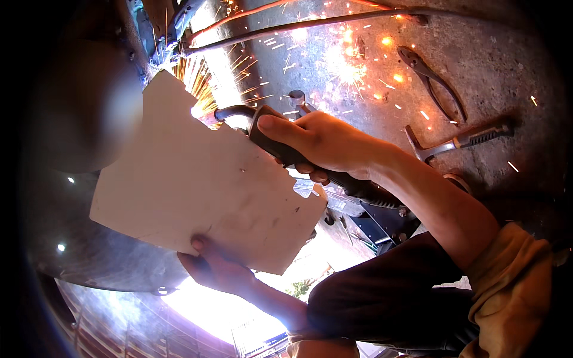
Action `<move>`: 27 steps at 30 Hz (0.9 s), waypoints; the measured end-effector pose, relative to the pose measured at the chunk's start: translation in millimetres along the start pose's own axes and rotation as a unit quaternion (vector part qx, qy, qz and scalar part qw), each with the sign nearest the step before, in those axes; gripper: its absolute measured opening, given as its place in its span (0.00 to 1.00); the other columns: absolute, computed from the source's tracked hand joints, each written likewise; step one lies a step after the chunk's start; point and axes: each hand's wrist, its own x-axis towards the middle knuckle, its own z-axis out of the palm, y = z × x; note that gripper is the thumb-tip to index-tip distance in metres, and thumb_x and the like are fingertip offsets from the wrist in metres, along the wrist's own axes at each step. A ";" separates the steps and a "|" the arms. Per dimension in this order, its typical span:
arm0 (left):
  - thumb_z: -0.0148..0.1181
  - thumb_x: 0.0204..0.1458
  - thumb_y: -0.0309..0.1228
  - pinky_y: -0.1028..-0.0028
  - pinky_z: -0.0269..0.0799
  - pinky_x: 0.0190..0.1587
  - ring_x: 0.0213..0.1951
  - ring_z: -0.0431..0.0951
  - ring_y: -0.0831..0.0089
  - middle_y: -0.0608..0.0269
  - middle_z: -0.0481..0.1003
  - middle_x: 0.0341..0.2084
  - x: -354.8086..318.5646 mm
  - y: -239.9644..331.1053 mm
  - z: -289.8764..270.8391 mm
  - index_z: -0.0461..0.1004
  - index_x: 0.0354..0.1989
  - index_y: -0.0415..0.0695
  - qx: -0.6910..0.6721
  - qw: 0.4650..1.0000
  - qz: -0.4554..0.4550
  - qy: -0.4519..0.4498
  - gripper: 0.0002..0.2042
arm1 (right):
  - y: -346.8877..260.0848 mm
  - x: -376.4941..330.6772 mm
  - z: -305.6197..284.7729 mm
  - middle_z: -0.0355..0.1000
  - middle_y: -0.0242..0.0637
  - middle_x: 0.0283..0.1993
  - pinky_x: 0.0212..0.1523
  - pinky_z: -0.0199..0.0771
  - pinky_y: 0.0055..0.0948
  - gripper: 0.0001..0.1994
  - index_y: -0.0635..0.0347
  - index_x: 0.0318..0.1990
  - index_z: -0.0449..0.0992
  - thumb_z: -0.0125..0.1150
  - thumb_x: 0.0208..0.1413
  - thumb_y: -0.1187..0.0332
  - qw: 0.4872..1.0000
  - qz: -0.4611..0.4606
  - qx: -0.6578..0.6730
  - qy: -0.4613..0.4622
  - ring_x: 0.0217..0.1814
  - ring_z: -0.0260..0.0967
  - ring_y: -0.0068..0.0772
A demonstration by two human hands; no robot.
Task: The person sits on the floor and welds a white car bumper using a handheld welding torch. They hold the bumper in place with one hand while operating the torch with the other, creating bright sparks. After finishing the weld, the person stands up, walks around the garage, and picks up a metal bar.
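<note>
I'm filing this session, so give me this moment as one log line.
left hand: holds pale sheet | right hand: grips welding torch | sparks: near torch tip | floor: pliers, hammer

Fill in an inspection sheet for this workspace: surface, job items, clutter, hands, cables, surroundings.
Surface: grey, stained floor, sparks scattered over it.
Job items: torch; pale sheet with a notched edge.
Clutter: pliers, hammer and partly hidden wrench on the floor.
Hands: right hand grips the torch; left hand holds the sheet's lower edge.
Cables: orange cable and dark cable near the top.
Surroundings: white glare below the sheet.
</note>
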 end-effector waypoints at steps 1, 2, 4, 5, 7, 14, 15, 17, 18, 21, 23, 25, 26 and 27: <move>0.55 0.60 0.46 0.67 0.72 0.48 0.47 0.74 0.64 0.48 0.72 0.49 0.6 0.9 0.3 0.65 0.59 0.32 0.002 1.000 0.001 0.000 0.28 | 0.7 0.6 -0.3 0.60 0.26 0.15 0.16 0.54 0.21 0.33 0.61 0.27 0.76 0.47 0.59 0.35 1.000 0.002 0.002 0.002 0.12 0.55 0.17; 0.55 0.60 0.46 0.67 0.72 0.48 0.47 0.74 0.64 0.48 0.72 0.49 1.4 1.9 0.7 0.65 0.59 0.32 0.004 1.000 0.002 0.001 0.29 | 0.5 0.8 -0.3 0.60 0.26 0.15 0.16 0.54 0.21 0.33 0.61 0.27 0.76 0.47 0.59 0.35 1.000 0.004 0.003 0.004 0.12 0.55 0.17; 0.56 0.60 0.46 0.67 0.72 0.47 0.46 0.74 0.64 0.48 0.72 0.48 2.1 2.9 0.6 0.65 0.58 0.33 0.009 1.000 0.003 0.004 0.29 | 0.3 1.0 0.7 0.60 0.26 0.14 0.15 0.54 0.22 0.33 0.60 0.27 0.76 0.47 0.59 0.35 1.000 0.009 0.006 0.004 0.12 0.55 0.17; 0.56 0.60 0.46 0.67 0.72 0.47 0.46 0.74 0.64 0.49 0.72 0.48 2.5 3.3 0.7 0.65 0.58 0.33 0.010 1.000 0.002 0.007 0.29 | 0.1 1.1 0.9 0.60 0.26 0.14 0.15 0.54 0.22 0.33 0.60 0.27 0.76 0.47 0.59 0.34 1.000 0.011 0.007 0.002 0.12 0.55 0.17; 0.56 0.60 0.46 0.67 0.72 0.47 0.46 0.74 0.65 0.49 0.72 0.49 2.6 5.3 2.6 0.66 0.58 0.33 0.009 1.000 -0.001 0.011 0.28 | 0.2 1.0 -0.4 0.60 0.26 0.14 0.15 0.54 0.22 0.33 0.60 0.27 0.76 0.46 0.58 0.34 1.000 0.009 0.004 -0.001 0.12 0.55 0.17; 0.55 0.60 0.46 0.67 0.72 0.46 0.45 0.74 0.66 0.50 0.73 0.48 1.2 6.2 4.8 0.66 0.58 0.34 0.004 1.000 0.004 0.012 0.27 | 2.1 2.6 -1.8 0.61 0.27 0.14 0.15 0.57 0.21 0.35 0.60 0.26 0.76 0.46 0.57 0.32 1.000 -0.001 0.001 -0.007 0.13 0.57 0.17; 0.55 0.60 0.46 0.67 0.72 0.46 0.45 0.74 0.66 0.50 0.73 0.48 1.4 4.9 4.2 0.66 0.58 0.34 0.002 1.000 0.004 0.012 0.27 | 3.3 3.5 -1.5 0.61 0.27 0.14 0.15 0.58 0.21 0.35 0.60 0.26 0.76 0.46 0.57 0.32 1.000 -0.001 0.004 -0.007 0.13 0.58 0.17; 0.55 0.60 0.46 0.68 0.72 0.46 0.45 0.74 0.67 0.50 0.73 0.47 2.5 0.6 0.4 0.66 0.58 0.34 0.013 1.000 0.008 0.007 0.27 | 3.8 4.5 -1.8 0.61 0.27 0.14 0.15 0.58 0.21 0.36 0.61 0.25 0.76 0.46 0.56 0.31 1.000 -0.004 -0.020 -0.002 0.12 0.58 0.17; 0.55 0.60 0.46 0.68 0.72 0.46 0.45 0.74 0.67 0.50 0.73 0.47 3.2 -0.3 -0.5 0.66 0.58 0.34 0.016 1.000 0.011 0.003 0.27 | 3.5 4.3 -2.6 0.61 0.27 0.14 0.15 0.59 0.21 0.36 0.61 0.25 0.76 0.46 0.56 0.31 0.999 -0.006 -0.033 0.001 0.12 0.58 0.18; 0.56 0.60 0.45 0.68 0.72 0.45 0.44 0.74 0.67 0.50 0.74 0.46 4.4 -2.0 -1.6 0.66 0.58 0.34 0.018 1.000 0.012 0.002 0.27 | 4.5 3.4 -2.5 0.61 0.27 0.14 0.15 0.59 0.21 0.36 0.61 0.24 0.75 0.46 0.56 0.30 0.999 -0.015 -0.029 -0.006 0.12 0.58 0.18; 0.56 0.60 0.45 0.68 0.72 0.45 0.44 0.74 0.67 0.51 0.74 0.46 4.2 -1.7 -0.6 0.66 0.58 0.34 0.003 1.000 0.015 0.003 0.27 | 6.2 3.9 -3.3 0.61 0.27 0.14 0.14 0.58 0.20 0.36 0.60 0.24 0.76 0.45 0.56 0.30 0.999 -0.026 -0.012 -0.021 0.12 0.58 0.18; 0.56 0.60 0.44 0.68 0.72 0.45 0.44 0.74 0.67 0.51 0.74 0.46 3.7 -0.1 1.3 0.66 0.58 0.34 -0.002 1.000 0.010 0.007 0.26 | 4.9 1.8 -3.6 0.61 0.27 0.14 0.14 0.58 0.20 0.36 0.60 0.25 0.76 0.45 0.56 0.30 0.999 -0.027 0.005 -0.033 0.12 0.58 0.17; 0.56 0.61 0.44 0.68 0.72 0.45 0.43 0.74 0.67 0.51 0.74 0.46 3.4 1.4 2.2 0.66 0.58 0.34 0.000 1.000 0.005 0.011 0.26 | 6.7 5.4 -4.2 0.61 0.26 0.14 0.14 0.57 0.20 0.35 0.59 0.25 0.76 0.46 0.56 0.30 1.000 -0.006 -0.022 -0.015 0.12 0.58 0.16; 0.56 0.61 0.43 0.68 0.72 0.45 0.43 0.74 0.67 0.51 0.74 0.46 2.9 2.3 2.9 0.66 0.58 0.34 0.003 1.000 -0.001 0.013 0.26 | 5.5 4.1 -4.0 0.61 0.26 0.14 0.14 0.57 0.20 0.35 0.59 0.25 0.75 0.46 0.56 0.31 1.000 -0.007 -0.018 -0.013 0.13 0.58 0.16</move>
